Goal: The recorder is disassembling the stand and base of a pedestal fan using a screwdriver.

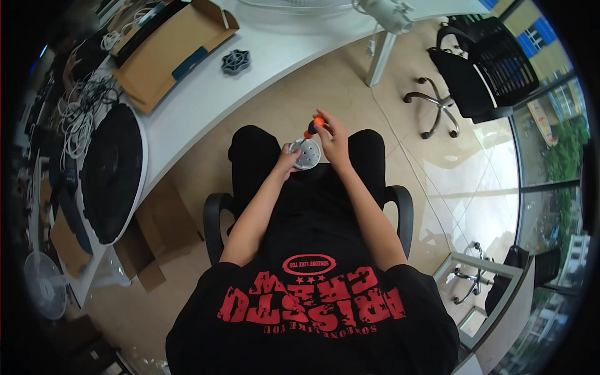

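Note:
Over my lap, my left hand [286, 162] grips the left rim of a round, pale grey disc [309, 160] with several small holes in its face. My right hand [335, 139] is closed around a screwdriver [317, 124] with an orange and dark handle. The screwdriver slants down to the left, and its shaft reaches the disc's upper left part, near my left thumb. Whether the tip touches a screw is too small to tell.
To the left curves a white table [187, 112] with an open cardboard box [150, 84], a dark lobed part [235, 62], tangled cables [78, 122] and a large black round cover [112, 175]. Black office chairs [484, 69] stand at the right. A white cord [406, 150] crosses the floor.

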The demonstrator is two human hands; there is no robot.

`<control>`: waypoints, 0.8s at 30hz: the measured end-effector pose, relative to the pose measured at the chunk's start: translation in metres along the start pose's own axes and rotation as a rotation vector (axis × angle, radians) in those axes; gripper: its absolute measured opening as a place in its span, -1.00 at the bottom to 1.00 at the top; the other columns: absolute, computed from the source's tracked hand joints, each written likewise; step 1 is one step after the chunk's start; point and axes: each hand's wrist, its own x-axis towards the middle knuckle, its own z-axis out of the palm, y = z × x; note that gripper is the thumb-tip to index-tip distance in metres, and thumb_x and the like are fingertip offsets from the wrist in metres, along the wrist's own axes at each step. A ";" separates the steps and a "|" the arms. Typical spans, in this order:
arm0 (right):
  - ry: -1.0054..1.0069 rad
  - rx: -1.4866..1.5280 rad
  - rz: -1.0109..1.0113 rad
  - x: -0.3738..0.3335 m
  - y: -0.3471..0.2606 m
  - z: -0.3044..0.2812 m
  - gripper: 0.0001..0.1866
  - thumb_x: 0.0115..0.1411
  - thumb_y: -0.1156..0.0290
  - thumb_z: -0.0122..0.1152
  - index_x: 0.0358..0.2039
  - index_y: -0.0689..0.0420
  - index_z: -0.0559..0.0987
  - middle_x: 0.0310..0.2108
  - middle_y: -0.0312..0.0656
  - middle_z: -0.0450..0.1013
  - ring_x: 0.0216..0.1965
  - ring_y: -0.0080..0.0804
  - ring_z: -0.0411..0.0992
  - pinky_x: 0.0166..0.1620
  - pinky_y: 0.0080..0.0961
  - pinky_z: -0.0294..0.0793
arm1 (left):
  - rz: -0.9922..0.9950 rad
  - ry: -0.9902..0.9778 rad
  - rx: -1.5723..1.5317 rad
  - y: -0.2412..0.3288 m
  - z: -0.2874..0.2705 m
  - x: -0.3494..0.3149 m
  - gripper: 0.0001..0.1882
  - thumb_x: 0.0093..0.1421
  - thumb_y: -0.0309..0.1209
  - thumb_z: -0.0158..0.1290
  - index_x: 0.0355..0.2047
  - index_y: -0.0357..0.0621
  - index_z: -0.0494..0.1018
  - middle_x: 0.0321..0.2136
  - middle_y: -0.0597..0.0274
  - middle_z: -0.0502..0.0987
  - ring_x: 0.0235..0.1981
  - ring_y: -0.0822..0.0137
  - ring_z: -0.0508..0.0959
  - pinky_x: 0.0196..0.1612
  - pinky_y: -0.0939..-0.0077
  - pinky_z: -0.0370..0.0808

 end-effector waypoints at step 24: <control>0.070 -0.238 -0.088 -0.008 -0.005 0.007 -0.75 0.33 0.48 0.20 -0.01 0.23 0.63 -0.06 -0.06 0.55 -0.09 -0.20 0.54 0.03 -0.33 0.49 | -0.024 0.010 0.045 0.017 0.006 -0.017 -0.59 0.44 -0.29 0.02 0.22 -0.02 0.21 0.14 0.08 0.41 0.12 0.10 0.53 -0.05 -0.11 0.63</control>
